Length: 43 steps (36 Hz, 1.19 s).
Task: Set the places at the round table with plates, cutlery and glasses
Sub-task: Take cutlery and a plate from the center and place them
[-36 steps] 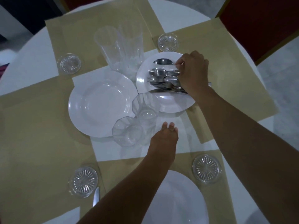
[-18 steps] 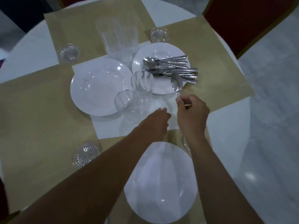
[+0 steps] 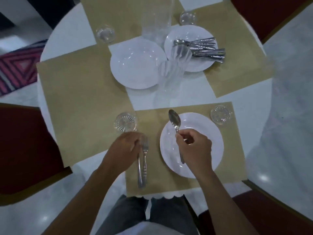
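Fingers (image 3: 182, 136) of your right hand (image 3: 194, 148) are curled round a spoon (image 3: 174, 120) handle, and your left hand (image 3: 125, 148) has bent fingers over the tops of the cutlery; whether they grip or just rest there, I can't tell. On the round surface (image 3: 67, 36), the near placemat (image 3: 235, 158) carries the plate (image 3: 213, 133) right of centre. The knife (image 3: 139, 172) and fork (image 3: 145, 160) lie side by side left of the plate, handles toward you. The spoon hangs over the plate's left half, bowl pointing away, handle toward you. A bare strip of mat lies right of the plate, on your right hand's side. My read: carry the spoon sideways across the plate, its long axis unchanged.
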### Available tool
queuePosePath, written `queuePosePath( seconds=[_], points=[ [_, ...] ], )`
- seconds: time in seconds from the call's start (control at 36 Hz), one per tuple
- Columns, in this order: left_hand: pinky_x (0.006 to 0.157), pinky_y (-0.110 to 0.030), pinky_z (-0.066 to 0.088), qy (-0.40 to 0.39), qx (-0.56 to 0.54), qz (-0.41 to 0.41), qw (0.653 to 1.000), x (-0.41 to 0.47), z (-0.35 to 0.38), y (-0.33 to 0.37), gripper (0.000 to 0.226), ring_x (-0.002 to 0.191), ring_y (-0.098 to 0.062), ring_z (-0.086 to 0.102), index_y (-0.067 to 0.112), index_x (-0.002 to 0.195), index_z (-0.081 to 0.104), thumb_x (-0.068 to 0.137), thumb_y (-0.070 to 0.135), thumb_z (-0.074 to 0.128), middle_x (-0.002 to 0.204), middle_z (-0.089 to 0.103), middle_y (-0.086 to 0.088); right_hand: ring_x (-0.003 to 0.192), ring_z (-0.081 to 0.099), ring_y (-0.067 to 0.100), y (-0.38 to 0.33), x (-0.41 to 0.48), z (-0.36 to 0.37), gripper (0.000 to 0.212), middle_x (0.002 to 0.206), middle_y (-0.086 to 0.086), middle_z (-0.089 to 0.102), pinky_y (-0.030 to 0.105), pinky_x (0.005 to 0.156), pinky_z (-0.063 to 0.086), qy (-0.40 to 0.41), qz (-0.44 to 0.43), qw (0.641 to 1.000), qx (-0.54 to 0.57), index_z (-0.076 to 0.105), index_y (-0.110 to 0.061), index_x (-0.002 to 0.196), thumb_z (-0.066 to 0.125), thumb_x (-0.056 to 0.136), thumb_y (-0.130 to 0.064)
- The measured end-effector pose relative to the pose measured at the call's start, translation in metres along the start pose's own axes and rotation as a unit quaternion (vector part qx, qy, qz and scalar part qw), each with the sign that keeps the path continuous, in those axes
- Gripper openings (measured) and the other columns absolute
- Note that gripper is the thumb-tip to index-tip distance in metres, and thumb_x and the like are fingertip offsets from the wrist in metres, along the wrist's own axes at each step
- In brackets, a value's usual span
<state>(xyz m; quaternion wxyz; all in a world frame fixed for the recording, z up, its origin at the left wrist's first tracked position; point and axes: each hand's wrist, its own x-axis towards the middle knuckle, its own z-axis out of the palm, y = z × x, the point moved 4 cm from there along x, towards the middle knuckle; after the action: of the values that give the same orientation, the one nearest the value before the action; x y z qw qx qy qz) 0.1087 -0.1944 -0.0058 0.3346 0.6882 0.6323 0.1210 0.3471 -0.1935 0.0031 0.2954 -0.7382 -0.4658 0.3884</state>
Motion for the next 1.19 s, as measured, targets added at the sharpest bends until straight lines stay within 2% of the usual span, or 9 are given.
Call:
queuePosePath(
  seconds=[0.06,0.17,0.36,0.42,0.53,0.67,0.78,1.0,1.19],
  points=[
    [0.092,-0.03,0.049,0.021,0.009,-0.004,1.0,-0.023,0.003,-0.018,0.024,0.104,-0.017,0.063,0.02,0.115,0.069,0.095,0.014,0.058,0.113,0.07,0.002,0.074,0.068,-0.005,0.002,-0.019,0.012,0.003,0.074,-0.025,0.071,0.005,0.063,0.049,-0.023,0.006,0.999,-0.032,0.077,-0.032,0.09,0.075,0.089,-0.03],
    [0.102,-0.022,0.036,0.007,0.007,-0.054,0.999,-0.056,0.014,-0.049,0.034,0.125,-0.011,0.05,0.026,0.132,0.059,0.098,0.027,0.055,0.133,0.059,0.008,0.071,0.069,0.0,0.007,-0.048,0.04,0.007,0.077,-0.019,0.072,0.022,0.068,0.06,-0.072,0.041,0.994,-0.072,0.078,-0.028,0.09,0.074,0.089,-0.032],
    [0.109,-0.026,0.034,-0.058,0.047,-0.05,0.996,-0.075,0.031,-0.066,0.068,0.141,-0.006,0.029,0.032,0.151,0.032,0.091,0.033,0.065,0.156,0.031,0.016,0.074,0.067,0.005,0.01,-0.067,0.077,0.014,0.074,-0.015,0.072,0.028,0.07,0.059,-0.07,0.072,0.981,-0.165,0.079,-0.023,0.086,0.066,0.09,-0.027],
    [0.111,-0.029,0.034,-0.07,0.071,-0.031,0.995,-0.076,0.035,-0.065,0.073,0.142,-0.011,0.029,0.029,0.152,0.031,0.09,0.034,0.068,0.158,0.028,0.015,0.07,0.067,0.008,0.011,-0.068,0.082,0.015,0.074,-0.011,0.073,0.029,0.069,0.061,-0.062,0.07,0.977,-0.189,0.079,-0.021,0.085,0.066,0.092,-0.025],
    [0.112,-0.033,0.034,-0.067,0.104,-0.01,0.992,-0.075,0.038,-0.064,0.074,0.141,-0.019,0.035,0.022,0.148,0.042,0.083,0.03,0.075,0.157,0.032,0.009,0.063,0.068,0.013,0.012,-0.067,0.087,0.018,0.07,-0.005,0.072,0.037,0.066,0.063,-0.045,0.059,0.973,-0.219,0.077,-0.017,0.08,0.065,0.092,-0.023],
    [0.111,-0.033,0.036,-0.07,0.123,-0.009,0.99,-0.073,0.042,-0.069,0.073,0.14,-0.018,0.034,0.023,0.147,0.043,0.082,0.034,0.075,0.158,0.029,0.01,0.063,0.067,0.015,0.011,-0.066,0.092,0.023,0.072,0.0,0.072,0.034,0.067,0.063,-0.044,0.035,0.962,-0.267,0.076,-0.013,0.084,0.061,0.098,-0.022],
    [0.11,-0.032,0.036,-0.078,0.149,-0.009,0.986,-0.071,0.045,-0.068,0.073,0.142,-0.017,0.031,0.026,0.147,0.04,0.083,0.037,0.074,0.16,0.026,0.011,0.078,0.07,0.017,0.01,-0.065,0.096,0.027,0.088,0.001,0.072,0.031,0.078,0.061,-0.073,0.01,0.929,-0.363,0.072,-0.015,0.101,0.051,0.105,-0.031],
    [0.11,-0.034,0.038,-0.096,0.16,-0.018,0.982,-0.071,0.045,-0.064,0.074,0.145,-0.018,0.025,0.025,0.151,0.033,0.088,0.037,0.069,0.162,0.018,0.01,0.091,0.073,0.02,0.01,-0.07,0.103,0.015,0.102,0.005,0.073,0.025,0.083,0.058,-0.131,-0.02,0.881,-0.454,0.071,-0.011,0.109,0.058,0.103,-0.017],
    [0.11,-0.032,0.038,-0.106,0.162,-0.023,0.981,-0.071,0.042,-0.06,0.073,0.145,-0.016,0.024,0.026,0.151,0.031,0.089,0.038,0.068,0.162,0.017,0.01,0.096,0.073,0.02,0.006,-0.07,0.098,0.017,0.105,0.005,0.074,0.025,0.087,0.058,-0.126,-0.038,0.885,-0.447,0.071,-0.011,0.11,0.055,0.104,-0.011]
  ],
)
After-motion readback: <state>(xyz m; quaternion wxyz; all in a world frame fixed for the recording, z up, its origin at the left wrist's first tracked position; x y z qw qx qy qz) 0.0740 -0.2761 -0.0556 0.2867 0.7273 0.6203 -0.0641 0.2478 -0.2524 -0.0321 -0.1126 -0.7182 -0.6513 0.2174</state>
